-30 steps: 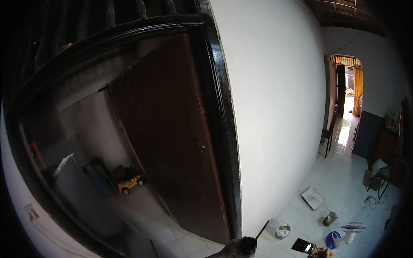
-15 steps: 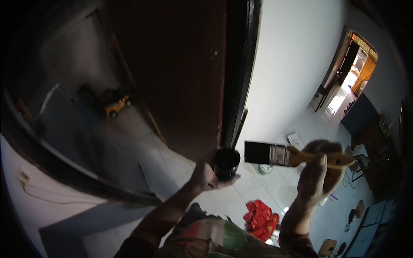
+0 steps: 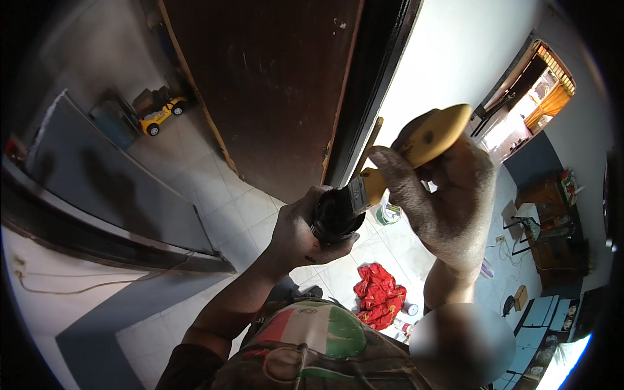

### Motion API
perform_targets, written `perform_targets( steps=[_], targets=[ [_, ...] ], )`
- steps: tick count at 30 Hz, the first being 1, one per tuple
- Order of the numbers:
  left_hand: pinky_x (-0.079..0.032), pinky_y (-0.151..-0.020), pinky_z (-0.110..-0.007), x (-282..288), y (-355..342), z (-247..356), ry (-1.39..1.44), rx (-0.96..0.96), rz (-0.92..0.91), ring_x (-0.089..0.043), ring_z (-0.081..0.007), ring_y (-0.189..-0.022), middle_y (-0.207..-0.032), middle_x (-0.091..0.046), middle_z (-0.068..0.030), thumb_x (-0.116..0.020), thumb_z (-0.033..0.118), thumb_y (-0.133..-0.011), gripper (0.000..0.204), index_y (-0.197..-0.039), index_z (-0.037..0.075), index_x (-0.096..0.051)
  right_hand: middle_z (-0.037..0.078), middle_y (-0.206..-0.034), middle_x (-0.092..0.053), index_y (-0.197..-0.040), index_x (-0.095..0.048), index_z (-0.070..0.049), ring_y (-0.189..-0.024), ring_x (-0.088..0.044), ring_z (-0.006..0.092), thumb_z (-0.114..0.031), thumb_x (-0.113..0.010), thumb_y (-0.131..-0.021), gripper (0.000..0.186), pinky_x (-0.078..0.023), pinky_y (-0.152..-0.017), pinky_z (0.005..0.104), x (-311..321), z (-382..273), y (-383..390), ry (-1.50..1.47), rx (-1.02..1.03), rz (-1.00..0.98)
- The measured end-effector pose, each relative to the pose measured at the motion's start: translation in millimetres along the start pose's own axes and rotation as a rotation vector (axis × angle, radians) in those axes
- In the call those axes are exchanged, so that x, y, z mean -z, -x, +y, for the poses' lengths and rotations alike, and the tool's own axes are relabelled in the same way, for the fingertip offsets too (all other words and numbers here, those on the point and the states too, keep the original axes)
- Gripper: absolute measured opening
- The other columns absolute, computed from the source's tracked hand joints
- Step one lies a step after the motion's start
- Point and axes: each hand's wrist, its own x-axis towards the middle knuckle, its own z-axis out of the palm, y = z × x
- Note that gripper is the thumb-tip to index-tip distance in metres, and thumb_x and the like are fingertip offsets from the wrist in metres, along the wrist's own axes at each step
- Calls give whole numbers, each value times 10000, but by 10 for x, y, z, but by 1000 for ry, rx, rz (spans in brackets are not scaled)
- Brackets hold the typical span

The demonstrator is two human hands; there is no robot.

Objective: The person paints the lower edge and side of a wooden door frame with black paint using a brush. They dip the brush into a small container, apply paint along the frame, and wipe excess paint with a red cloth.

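left hand [image 3: 294, 227], grip wrapped round the dark cup [image 3: 325, 229]! right hand [image 3: 452, 192], grip pinching the brush [image 3: 372, 186], which dips into that cup! loading looks part done; the frame [image 3: 376, 84] shows black, but what's left uncoated, can't tell!

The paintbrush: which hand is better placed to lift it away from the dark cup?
Probably the right hand: it grips the yellow-handled paintbrush, while the left hand holds the dark cup.
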Motion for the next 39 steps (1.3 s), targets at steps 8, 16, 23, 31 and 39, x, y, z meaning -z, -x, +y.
perform_targets(
  steps=[8,16,23,31,39],
  targets=[
    [-649,-830,-364,49,107,-25,-32,-20,48,-809,-235,-907,-1001,-782,-103,-965,309,-744,629,-1227,72,-639,142,-876,-777,-1005,-706,104,-796,-799,191,-157,-925,-884,362,-656,-713,287,-202,-36,-33,218,107,-191],
    [-637,-861,-346,129,269,45,-53,27,74,-817,-225,-938,-1013,-798,-119,-960,297,-733,690,-1277,56,-610,140,-921,-762,-1108,-692,55,-749,-760,169,-112,-836,-953,270,-623,-604,272,-249,-70,131,-204,43,155],
    [-654,-828,-372,104,269,110,-6,-71,110,-821,-244,-909,-1001,-791,-122,-949,278,-759,650,-1261,71,-592,150,-944,-766,-1140,-693,52,-729,-767,169,-81,-819,-962,256,-619,-581,246,-16,6,127,-196,49,146],
    [-660,-813,-384,67,227,126,-102,-113,108,-820,-270,-902,-998,-785,-132,-945,286,-768,650,-1254,70,-573,155,-993,-752,-1205,-644,88,-833,-778,208,-75,-892,-897,428,-659,-710,310,-160,-19,142,-106,43,-88],
    [-649,-841,-430,71,212,108,-12,-50,182,-796,-334,-947,-1084,-759,-153,-921,255,-762,661,-1301,50,-599,141,-961,-741,-1142,-682,54,-852,-719,171,-116,-778,-998,242,-584,-795,281,22,232,250,-280,83,309]
  ],
)
